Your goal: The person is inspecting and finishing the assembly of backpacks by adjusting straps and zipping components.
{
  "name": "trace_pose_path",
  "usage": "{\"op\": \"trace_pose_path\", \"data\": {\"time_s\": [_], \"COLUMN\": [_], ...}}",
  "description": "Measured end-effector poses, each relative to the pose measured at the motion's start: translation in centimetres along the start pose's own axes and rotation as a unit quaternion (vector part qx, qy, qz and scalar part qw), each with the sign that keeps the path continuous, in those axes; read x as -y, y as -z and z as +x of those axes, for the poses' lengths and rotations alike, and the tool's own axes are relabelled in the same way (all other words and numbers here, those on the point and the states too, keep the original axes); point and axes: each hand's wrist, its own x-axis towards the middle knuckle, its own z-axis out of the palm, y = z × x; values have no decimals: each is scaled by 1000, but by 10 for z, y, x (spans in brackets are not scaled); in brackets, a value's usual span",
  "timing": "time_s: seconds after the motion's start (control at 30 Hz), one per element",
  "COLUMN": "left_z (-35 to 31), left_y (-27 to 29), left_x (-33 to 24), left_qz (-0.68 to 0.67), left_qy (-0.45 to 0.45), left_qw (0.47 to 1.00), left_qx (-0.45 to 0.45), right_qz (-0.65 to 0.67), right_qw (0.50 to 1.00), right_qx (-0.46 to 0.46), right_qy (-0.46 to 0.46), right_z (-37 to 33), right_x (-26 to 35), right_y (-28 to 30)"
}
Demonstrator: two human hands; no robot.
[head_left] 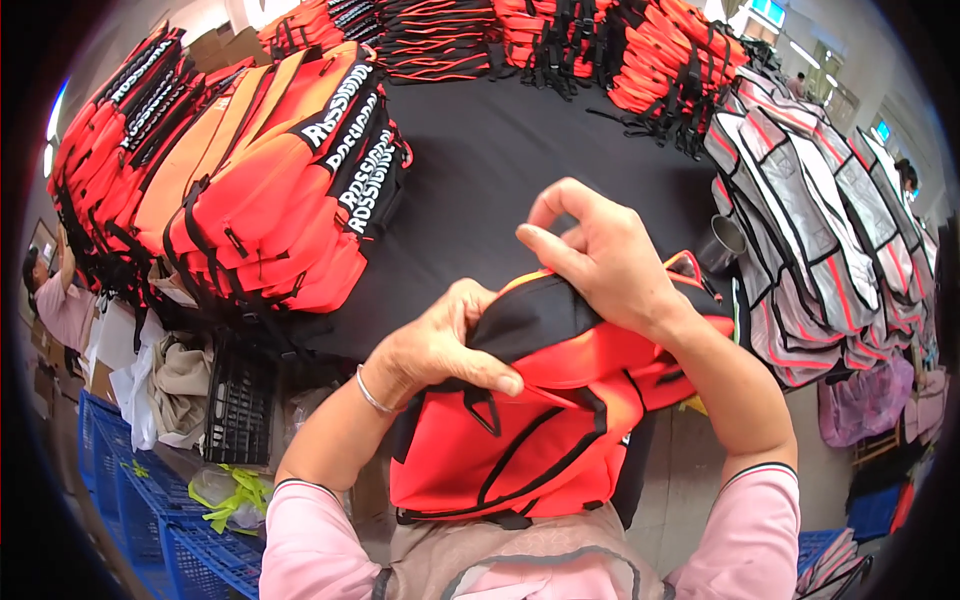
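A bright red-orange and black backpack [520, 450] leans against my front at the table's near edge, its black top panel [530, 318] facing up. My left hand [445, 345] is closed on the left side of that panel, thumb lying across the red fabric below it. Above the far side of the bag is my right hand [605, 250], raised, with its fingers curled and thumb and forefinger drawn toward each other. Whether anything thin is pinched there is too small to see. Its wrist hides part of the bag's right side.
Stacked red-orange bags [280, 210] stand left on the black table [470, 170]; more stacks line its far edge. Grey-white bags [800, 200] are piled at right beside a metal cup [722, 243]. Below left are a black crate [240, 405] and blue crates [130, 490]. Another person [65, 300] is far left.
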Motion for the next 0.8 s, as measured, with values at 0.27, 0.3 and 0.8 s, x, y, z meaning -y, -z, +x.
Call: {"op": "trace_pose_path", "data": {"time_s": [0.27, 0.3, 0.8], "left_z": [8, 11, 11], "left_y": [2, -3, 67], "left_x": [2, -4, 20], "left_qz": [112, 168, 468], "left_qy": [-53, -78, -210], "left_qw": [989, 976, 760], "left_qx": [-84, -115, -400], "right_qz": [-92, -111, -95], "right_qw": [994, 992, 980], "right_qx": [-42, -59, -166], "right_qy": [34, 18, -61], "right_z": [26, 26, -76], "right_x": [-26, -23, -136], "right_y": [2, 7, 79]}}
